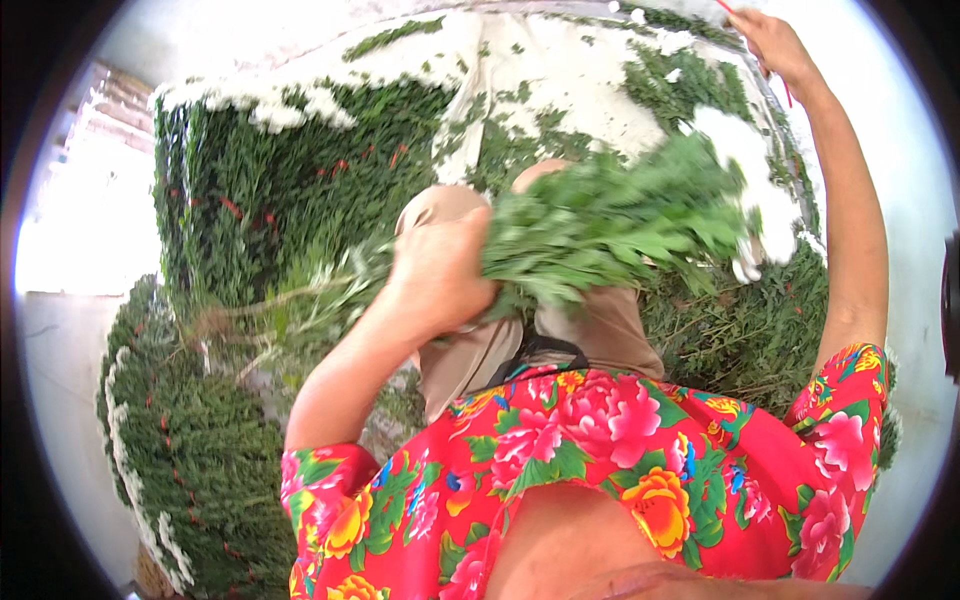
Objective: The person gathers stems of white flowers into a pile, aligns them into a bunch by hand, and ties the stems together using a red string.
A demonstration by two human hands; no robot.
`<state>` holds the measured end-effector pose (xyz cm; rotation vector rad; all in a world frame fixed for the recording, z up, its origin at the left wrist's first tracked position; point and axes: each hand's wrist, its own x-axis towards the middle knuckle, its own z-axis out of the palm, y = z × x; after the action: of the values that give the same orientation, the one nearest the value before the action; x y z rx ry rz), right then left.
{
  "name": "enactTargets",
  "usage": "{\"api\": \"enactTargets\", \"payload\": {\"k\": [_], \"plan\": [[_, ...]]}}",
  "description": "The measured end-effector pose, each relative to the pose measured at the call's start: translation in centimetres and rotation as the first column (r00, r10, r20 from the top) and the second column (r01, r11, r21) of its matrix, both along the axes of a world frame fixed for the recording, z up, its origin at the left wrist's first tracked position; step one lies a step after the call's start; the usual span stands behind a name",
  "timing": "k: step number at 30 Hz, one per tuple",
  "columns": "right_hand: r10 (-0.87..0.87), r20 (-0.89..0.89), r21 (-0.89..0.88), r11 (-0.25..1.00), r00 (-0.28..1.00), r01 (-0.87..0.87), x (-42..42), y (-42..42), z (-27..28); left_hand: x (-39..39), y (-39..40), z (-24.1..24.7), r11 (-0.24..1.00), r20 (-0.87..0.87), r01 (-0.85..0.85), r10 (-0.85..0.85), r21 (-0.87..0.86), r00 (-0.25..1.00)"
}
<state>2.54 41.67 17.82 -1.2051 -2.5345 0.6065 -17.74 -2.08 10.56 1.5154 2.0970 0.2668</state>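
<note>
My left hand is closed around the stems of a bunch of white chrysanthemums, held sideways over my knees. The leafy stems are blurred. Their white flower heads point right, and the bare stem ends stick out to the left. Up at the far right, my right hand is raised, apart from the bunch. Between its fingers is a thin red tie, whose other end seems to show below the hand.
A tall stack of flower bunches with red ties stands ahead on the left; another stack lies lower left. More cut stems lie to my right. Loose leaves are scattered over a pale cloth ahead. A pale wall rises at the right.
</note>
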Motion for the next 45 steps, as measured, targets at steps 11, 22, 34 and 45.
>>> {"api": "enactTargets", "payload": {"k": [11, 22, 34, 45], "plan": [[0.445, -0.395, 0.275, 0.892, 0.804, -0.358, -4.1, -21.0, -17.0, -4.5, 5.2, 3.0, 0.99, 0.809, -0.108, -0.012, 0.093, 0.588], [0.708, 0.055, -0.052, 0.706, 0.704, -0.706, 1.9, -30.5, -8.2, -6.4, 2.1, -1.9, 0.982, 0.143, -0.181, 0.171, 0.058, 0.975], [0.851, 0.051, 0.079, 0.518, 0.523, -0.852, -13.3, -21.3, -3.2, 1.8, 3.5, -1.3, 0.993, -0.332, 0.106, -0.085, 0.045, 0.939], [0.95, 0.037, -0.243, 0.309, 0.309, -0.92, -16.8, -21.3, -9.6, 1.4, 2.3, -1.6, 0.978, -0.377, 0.092, -0.015, 0.188, 0.926]]}}
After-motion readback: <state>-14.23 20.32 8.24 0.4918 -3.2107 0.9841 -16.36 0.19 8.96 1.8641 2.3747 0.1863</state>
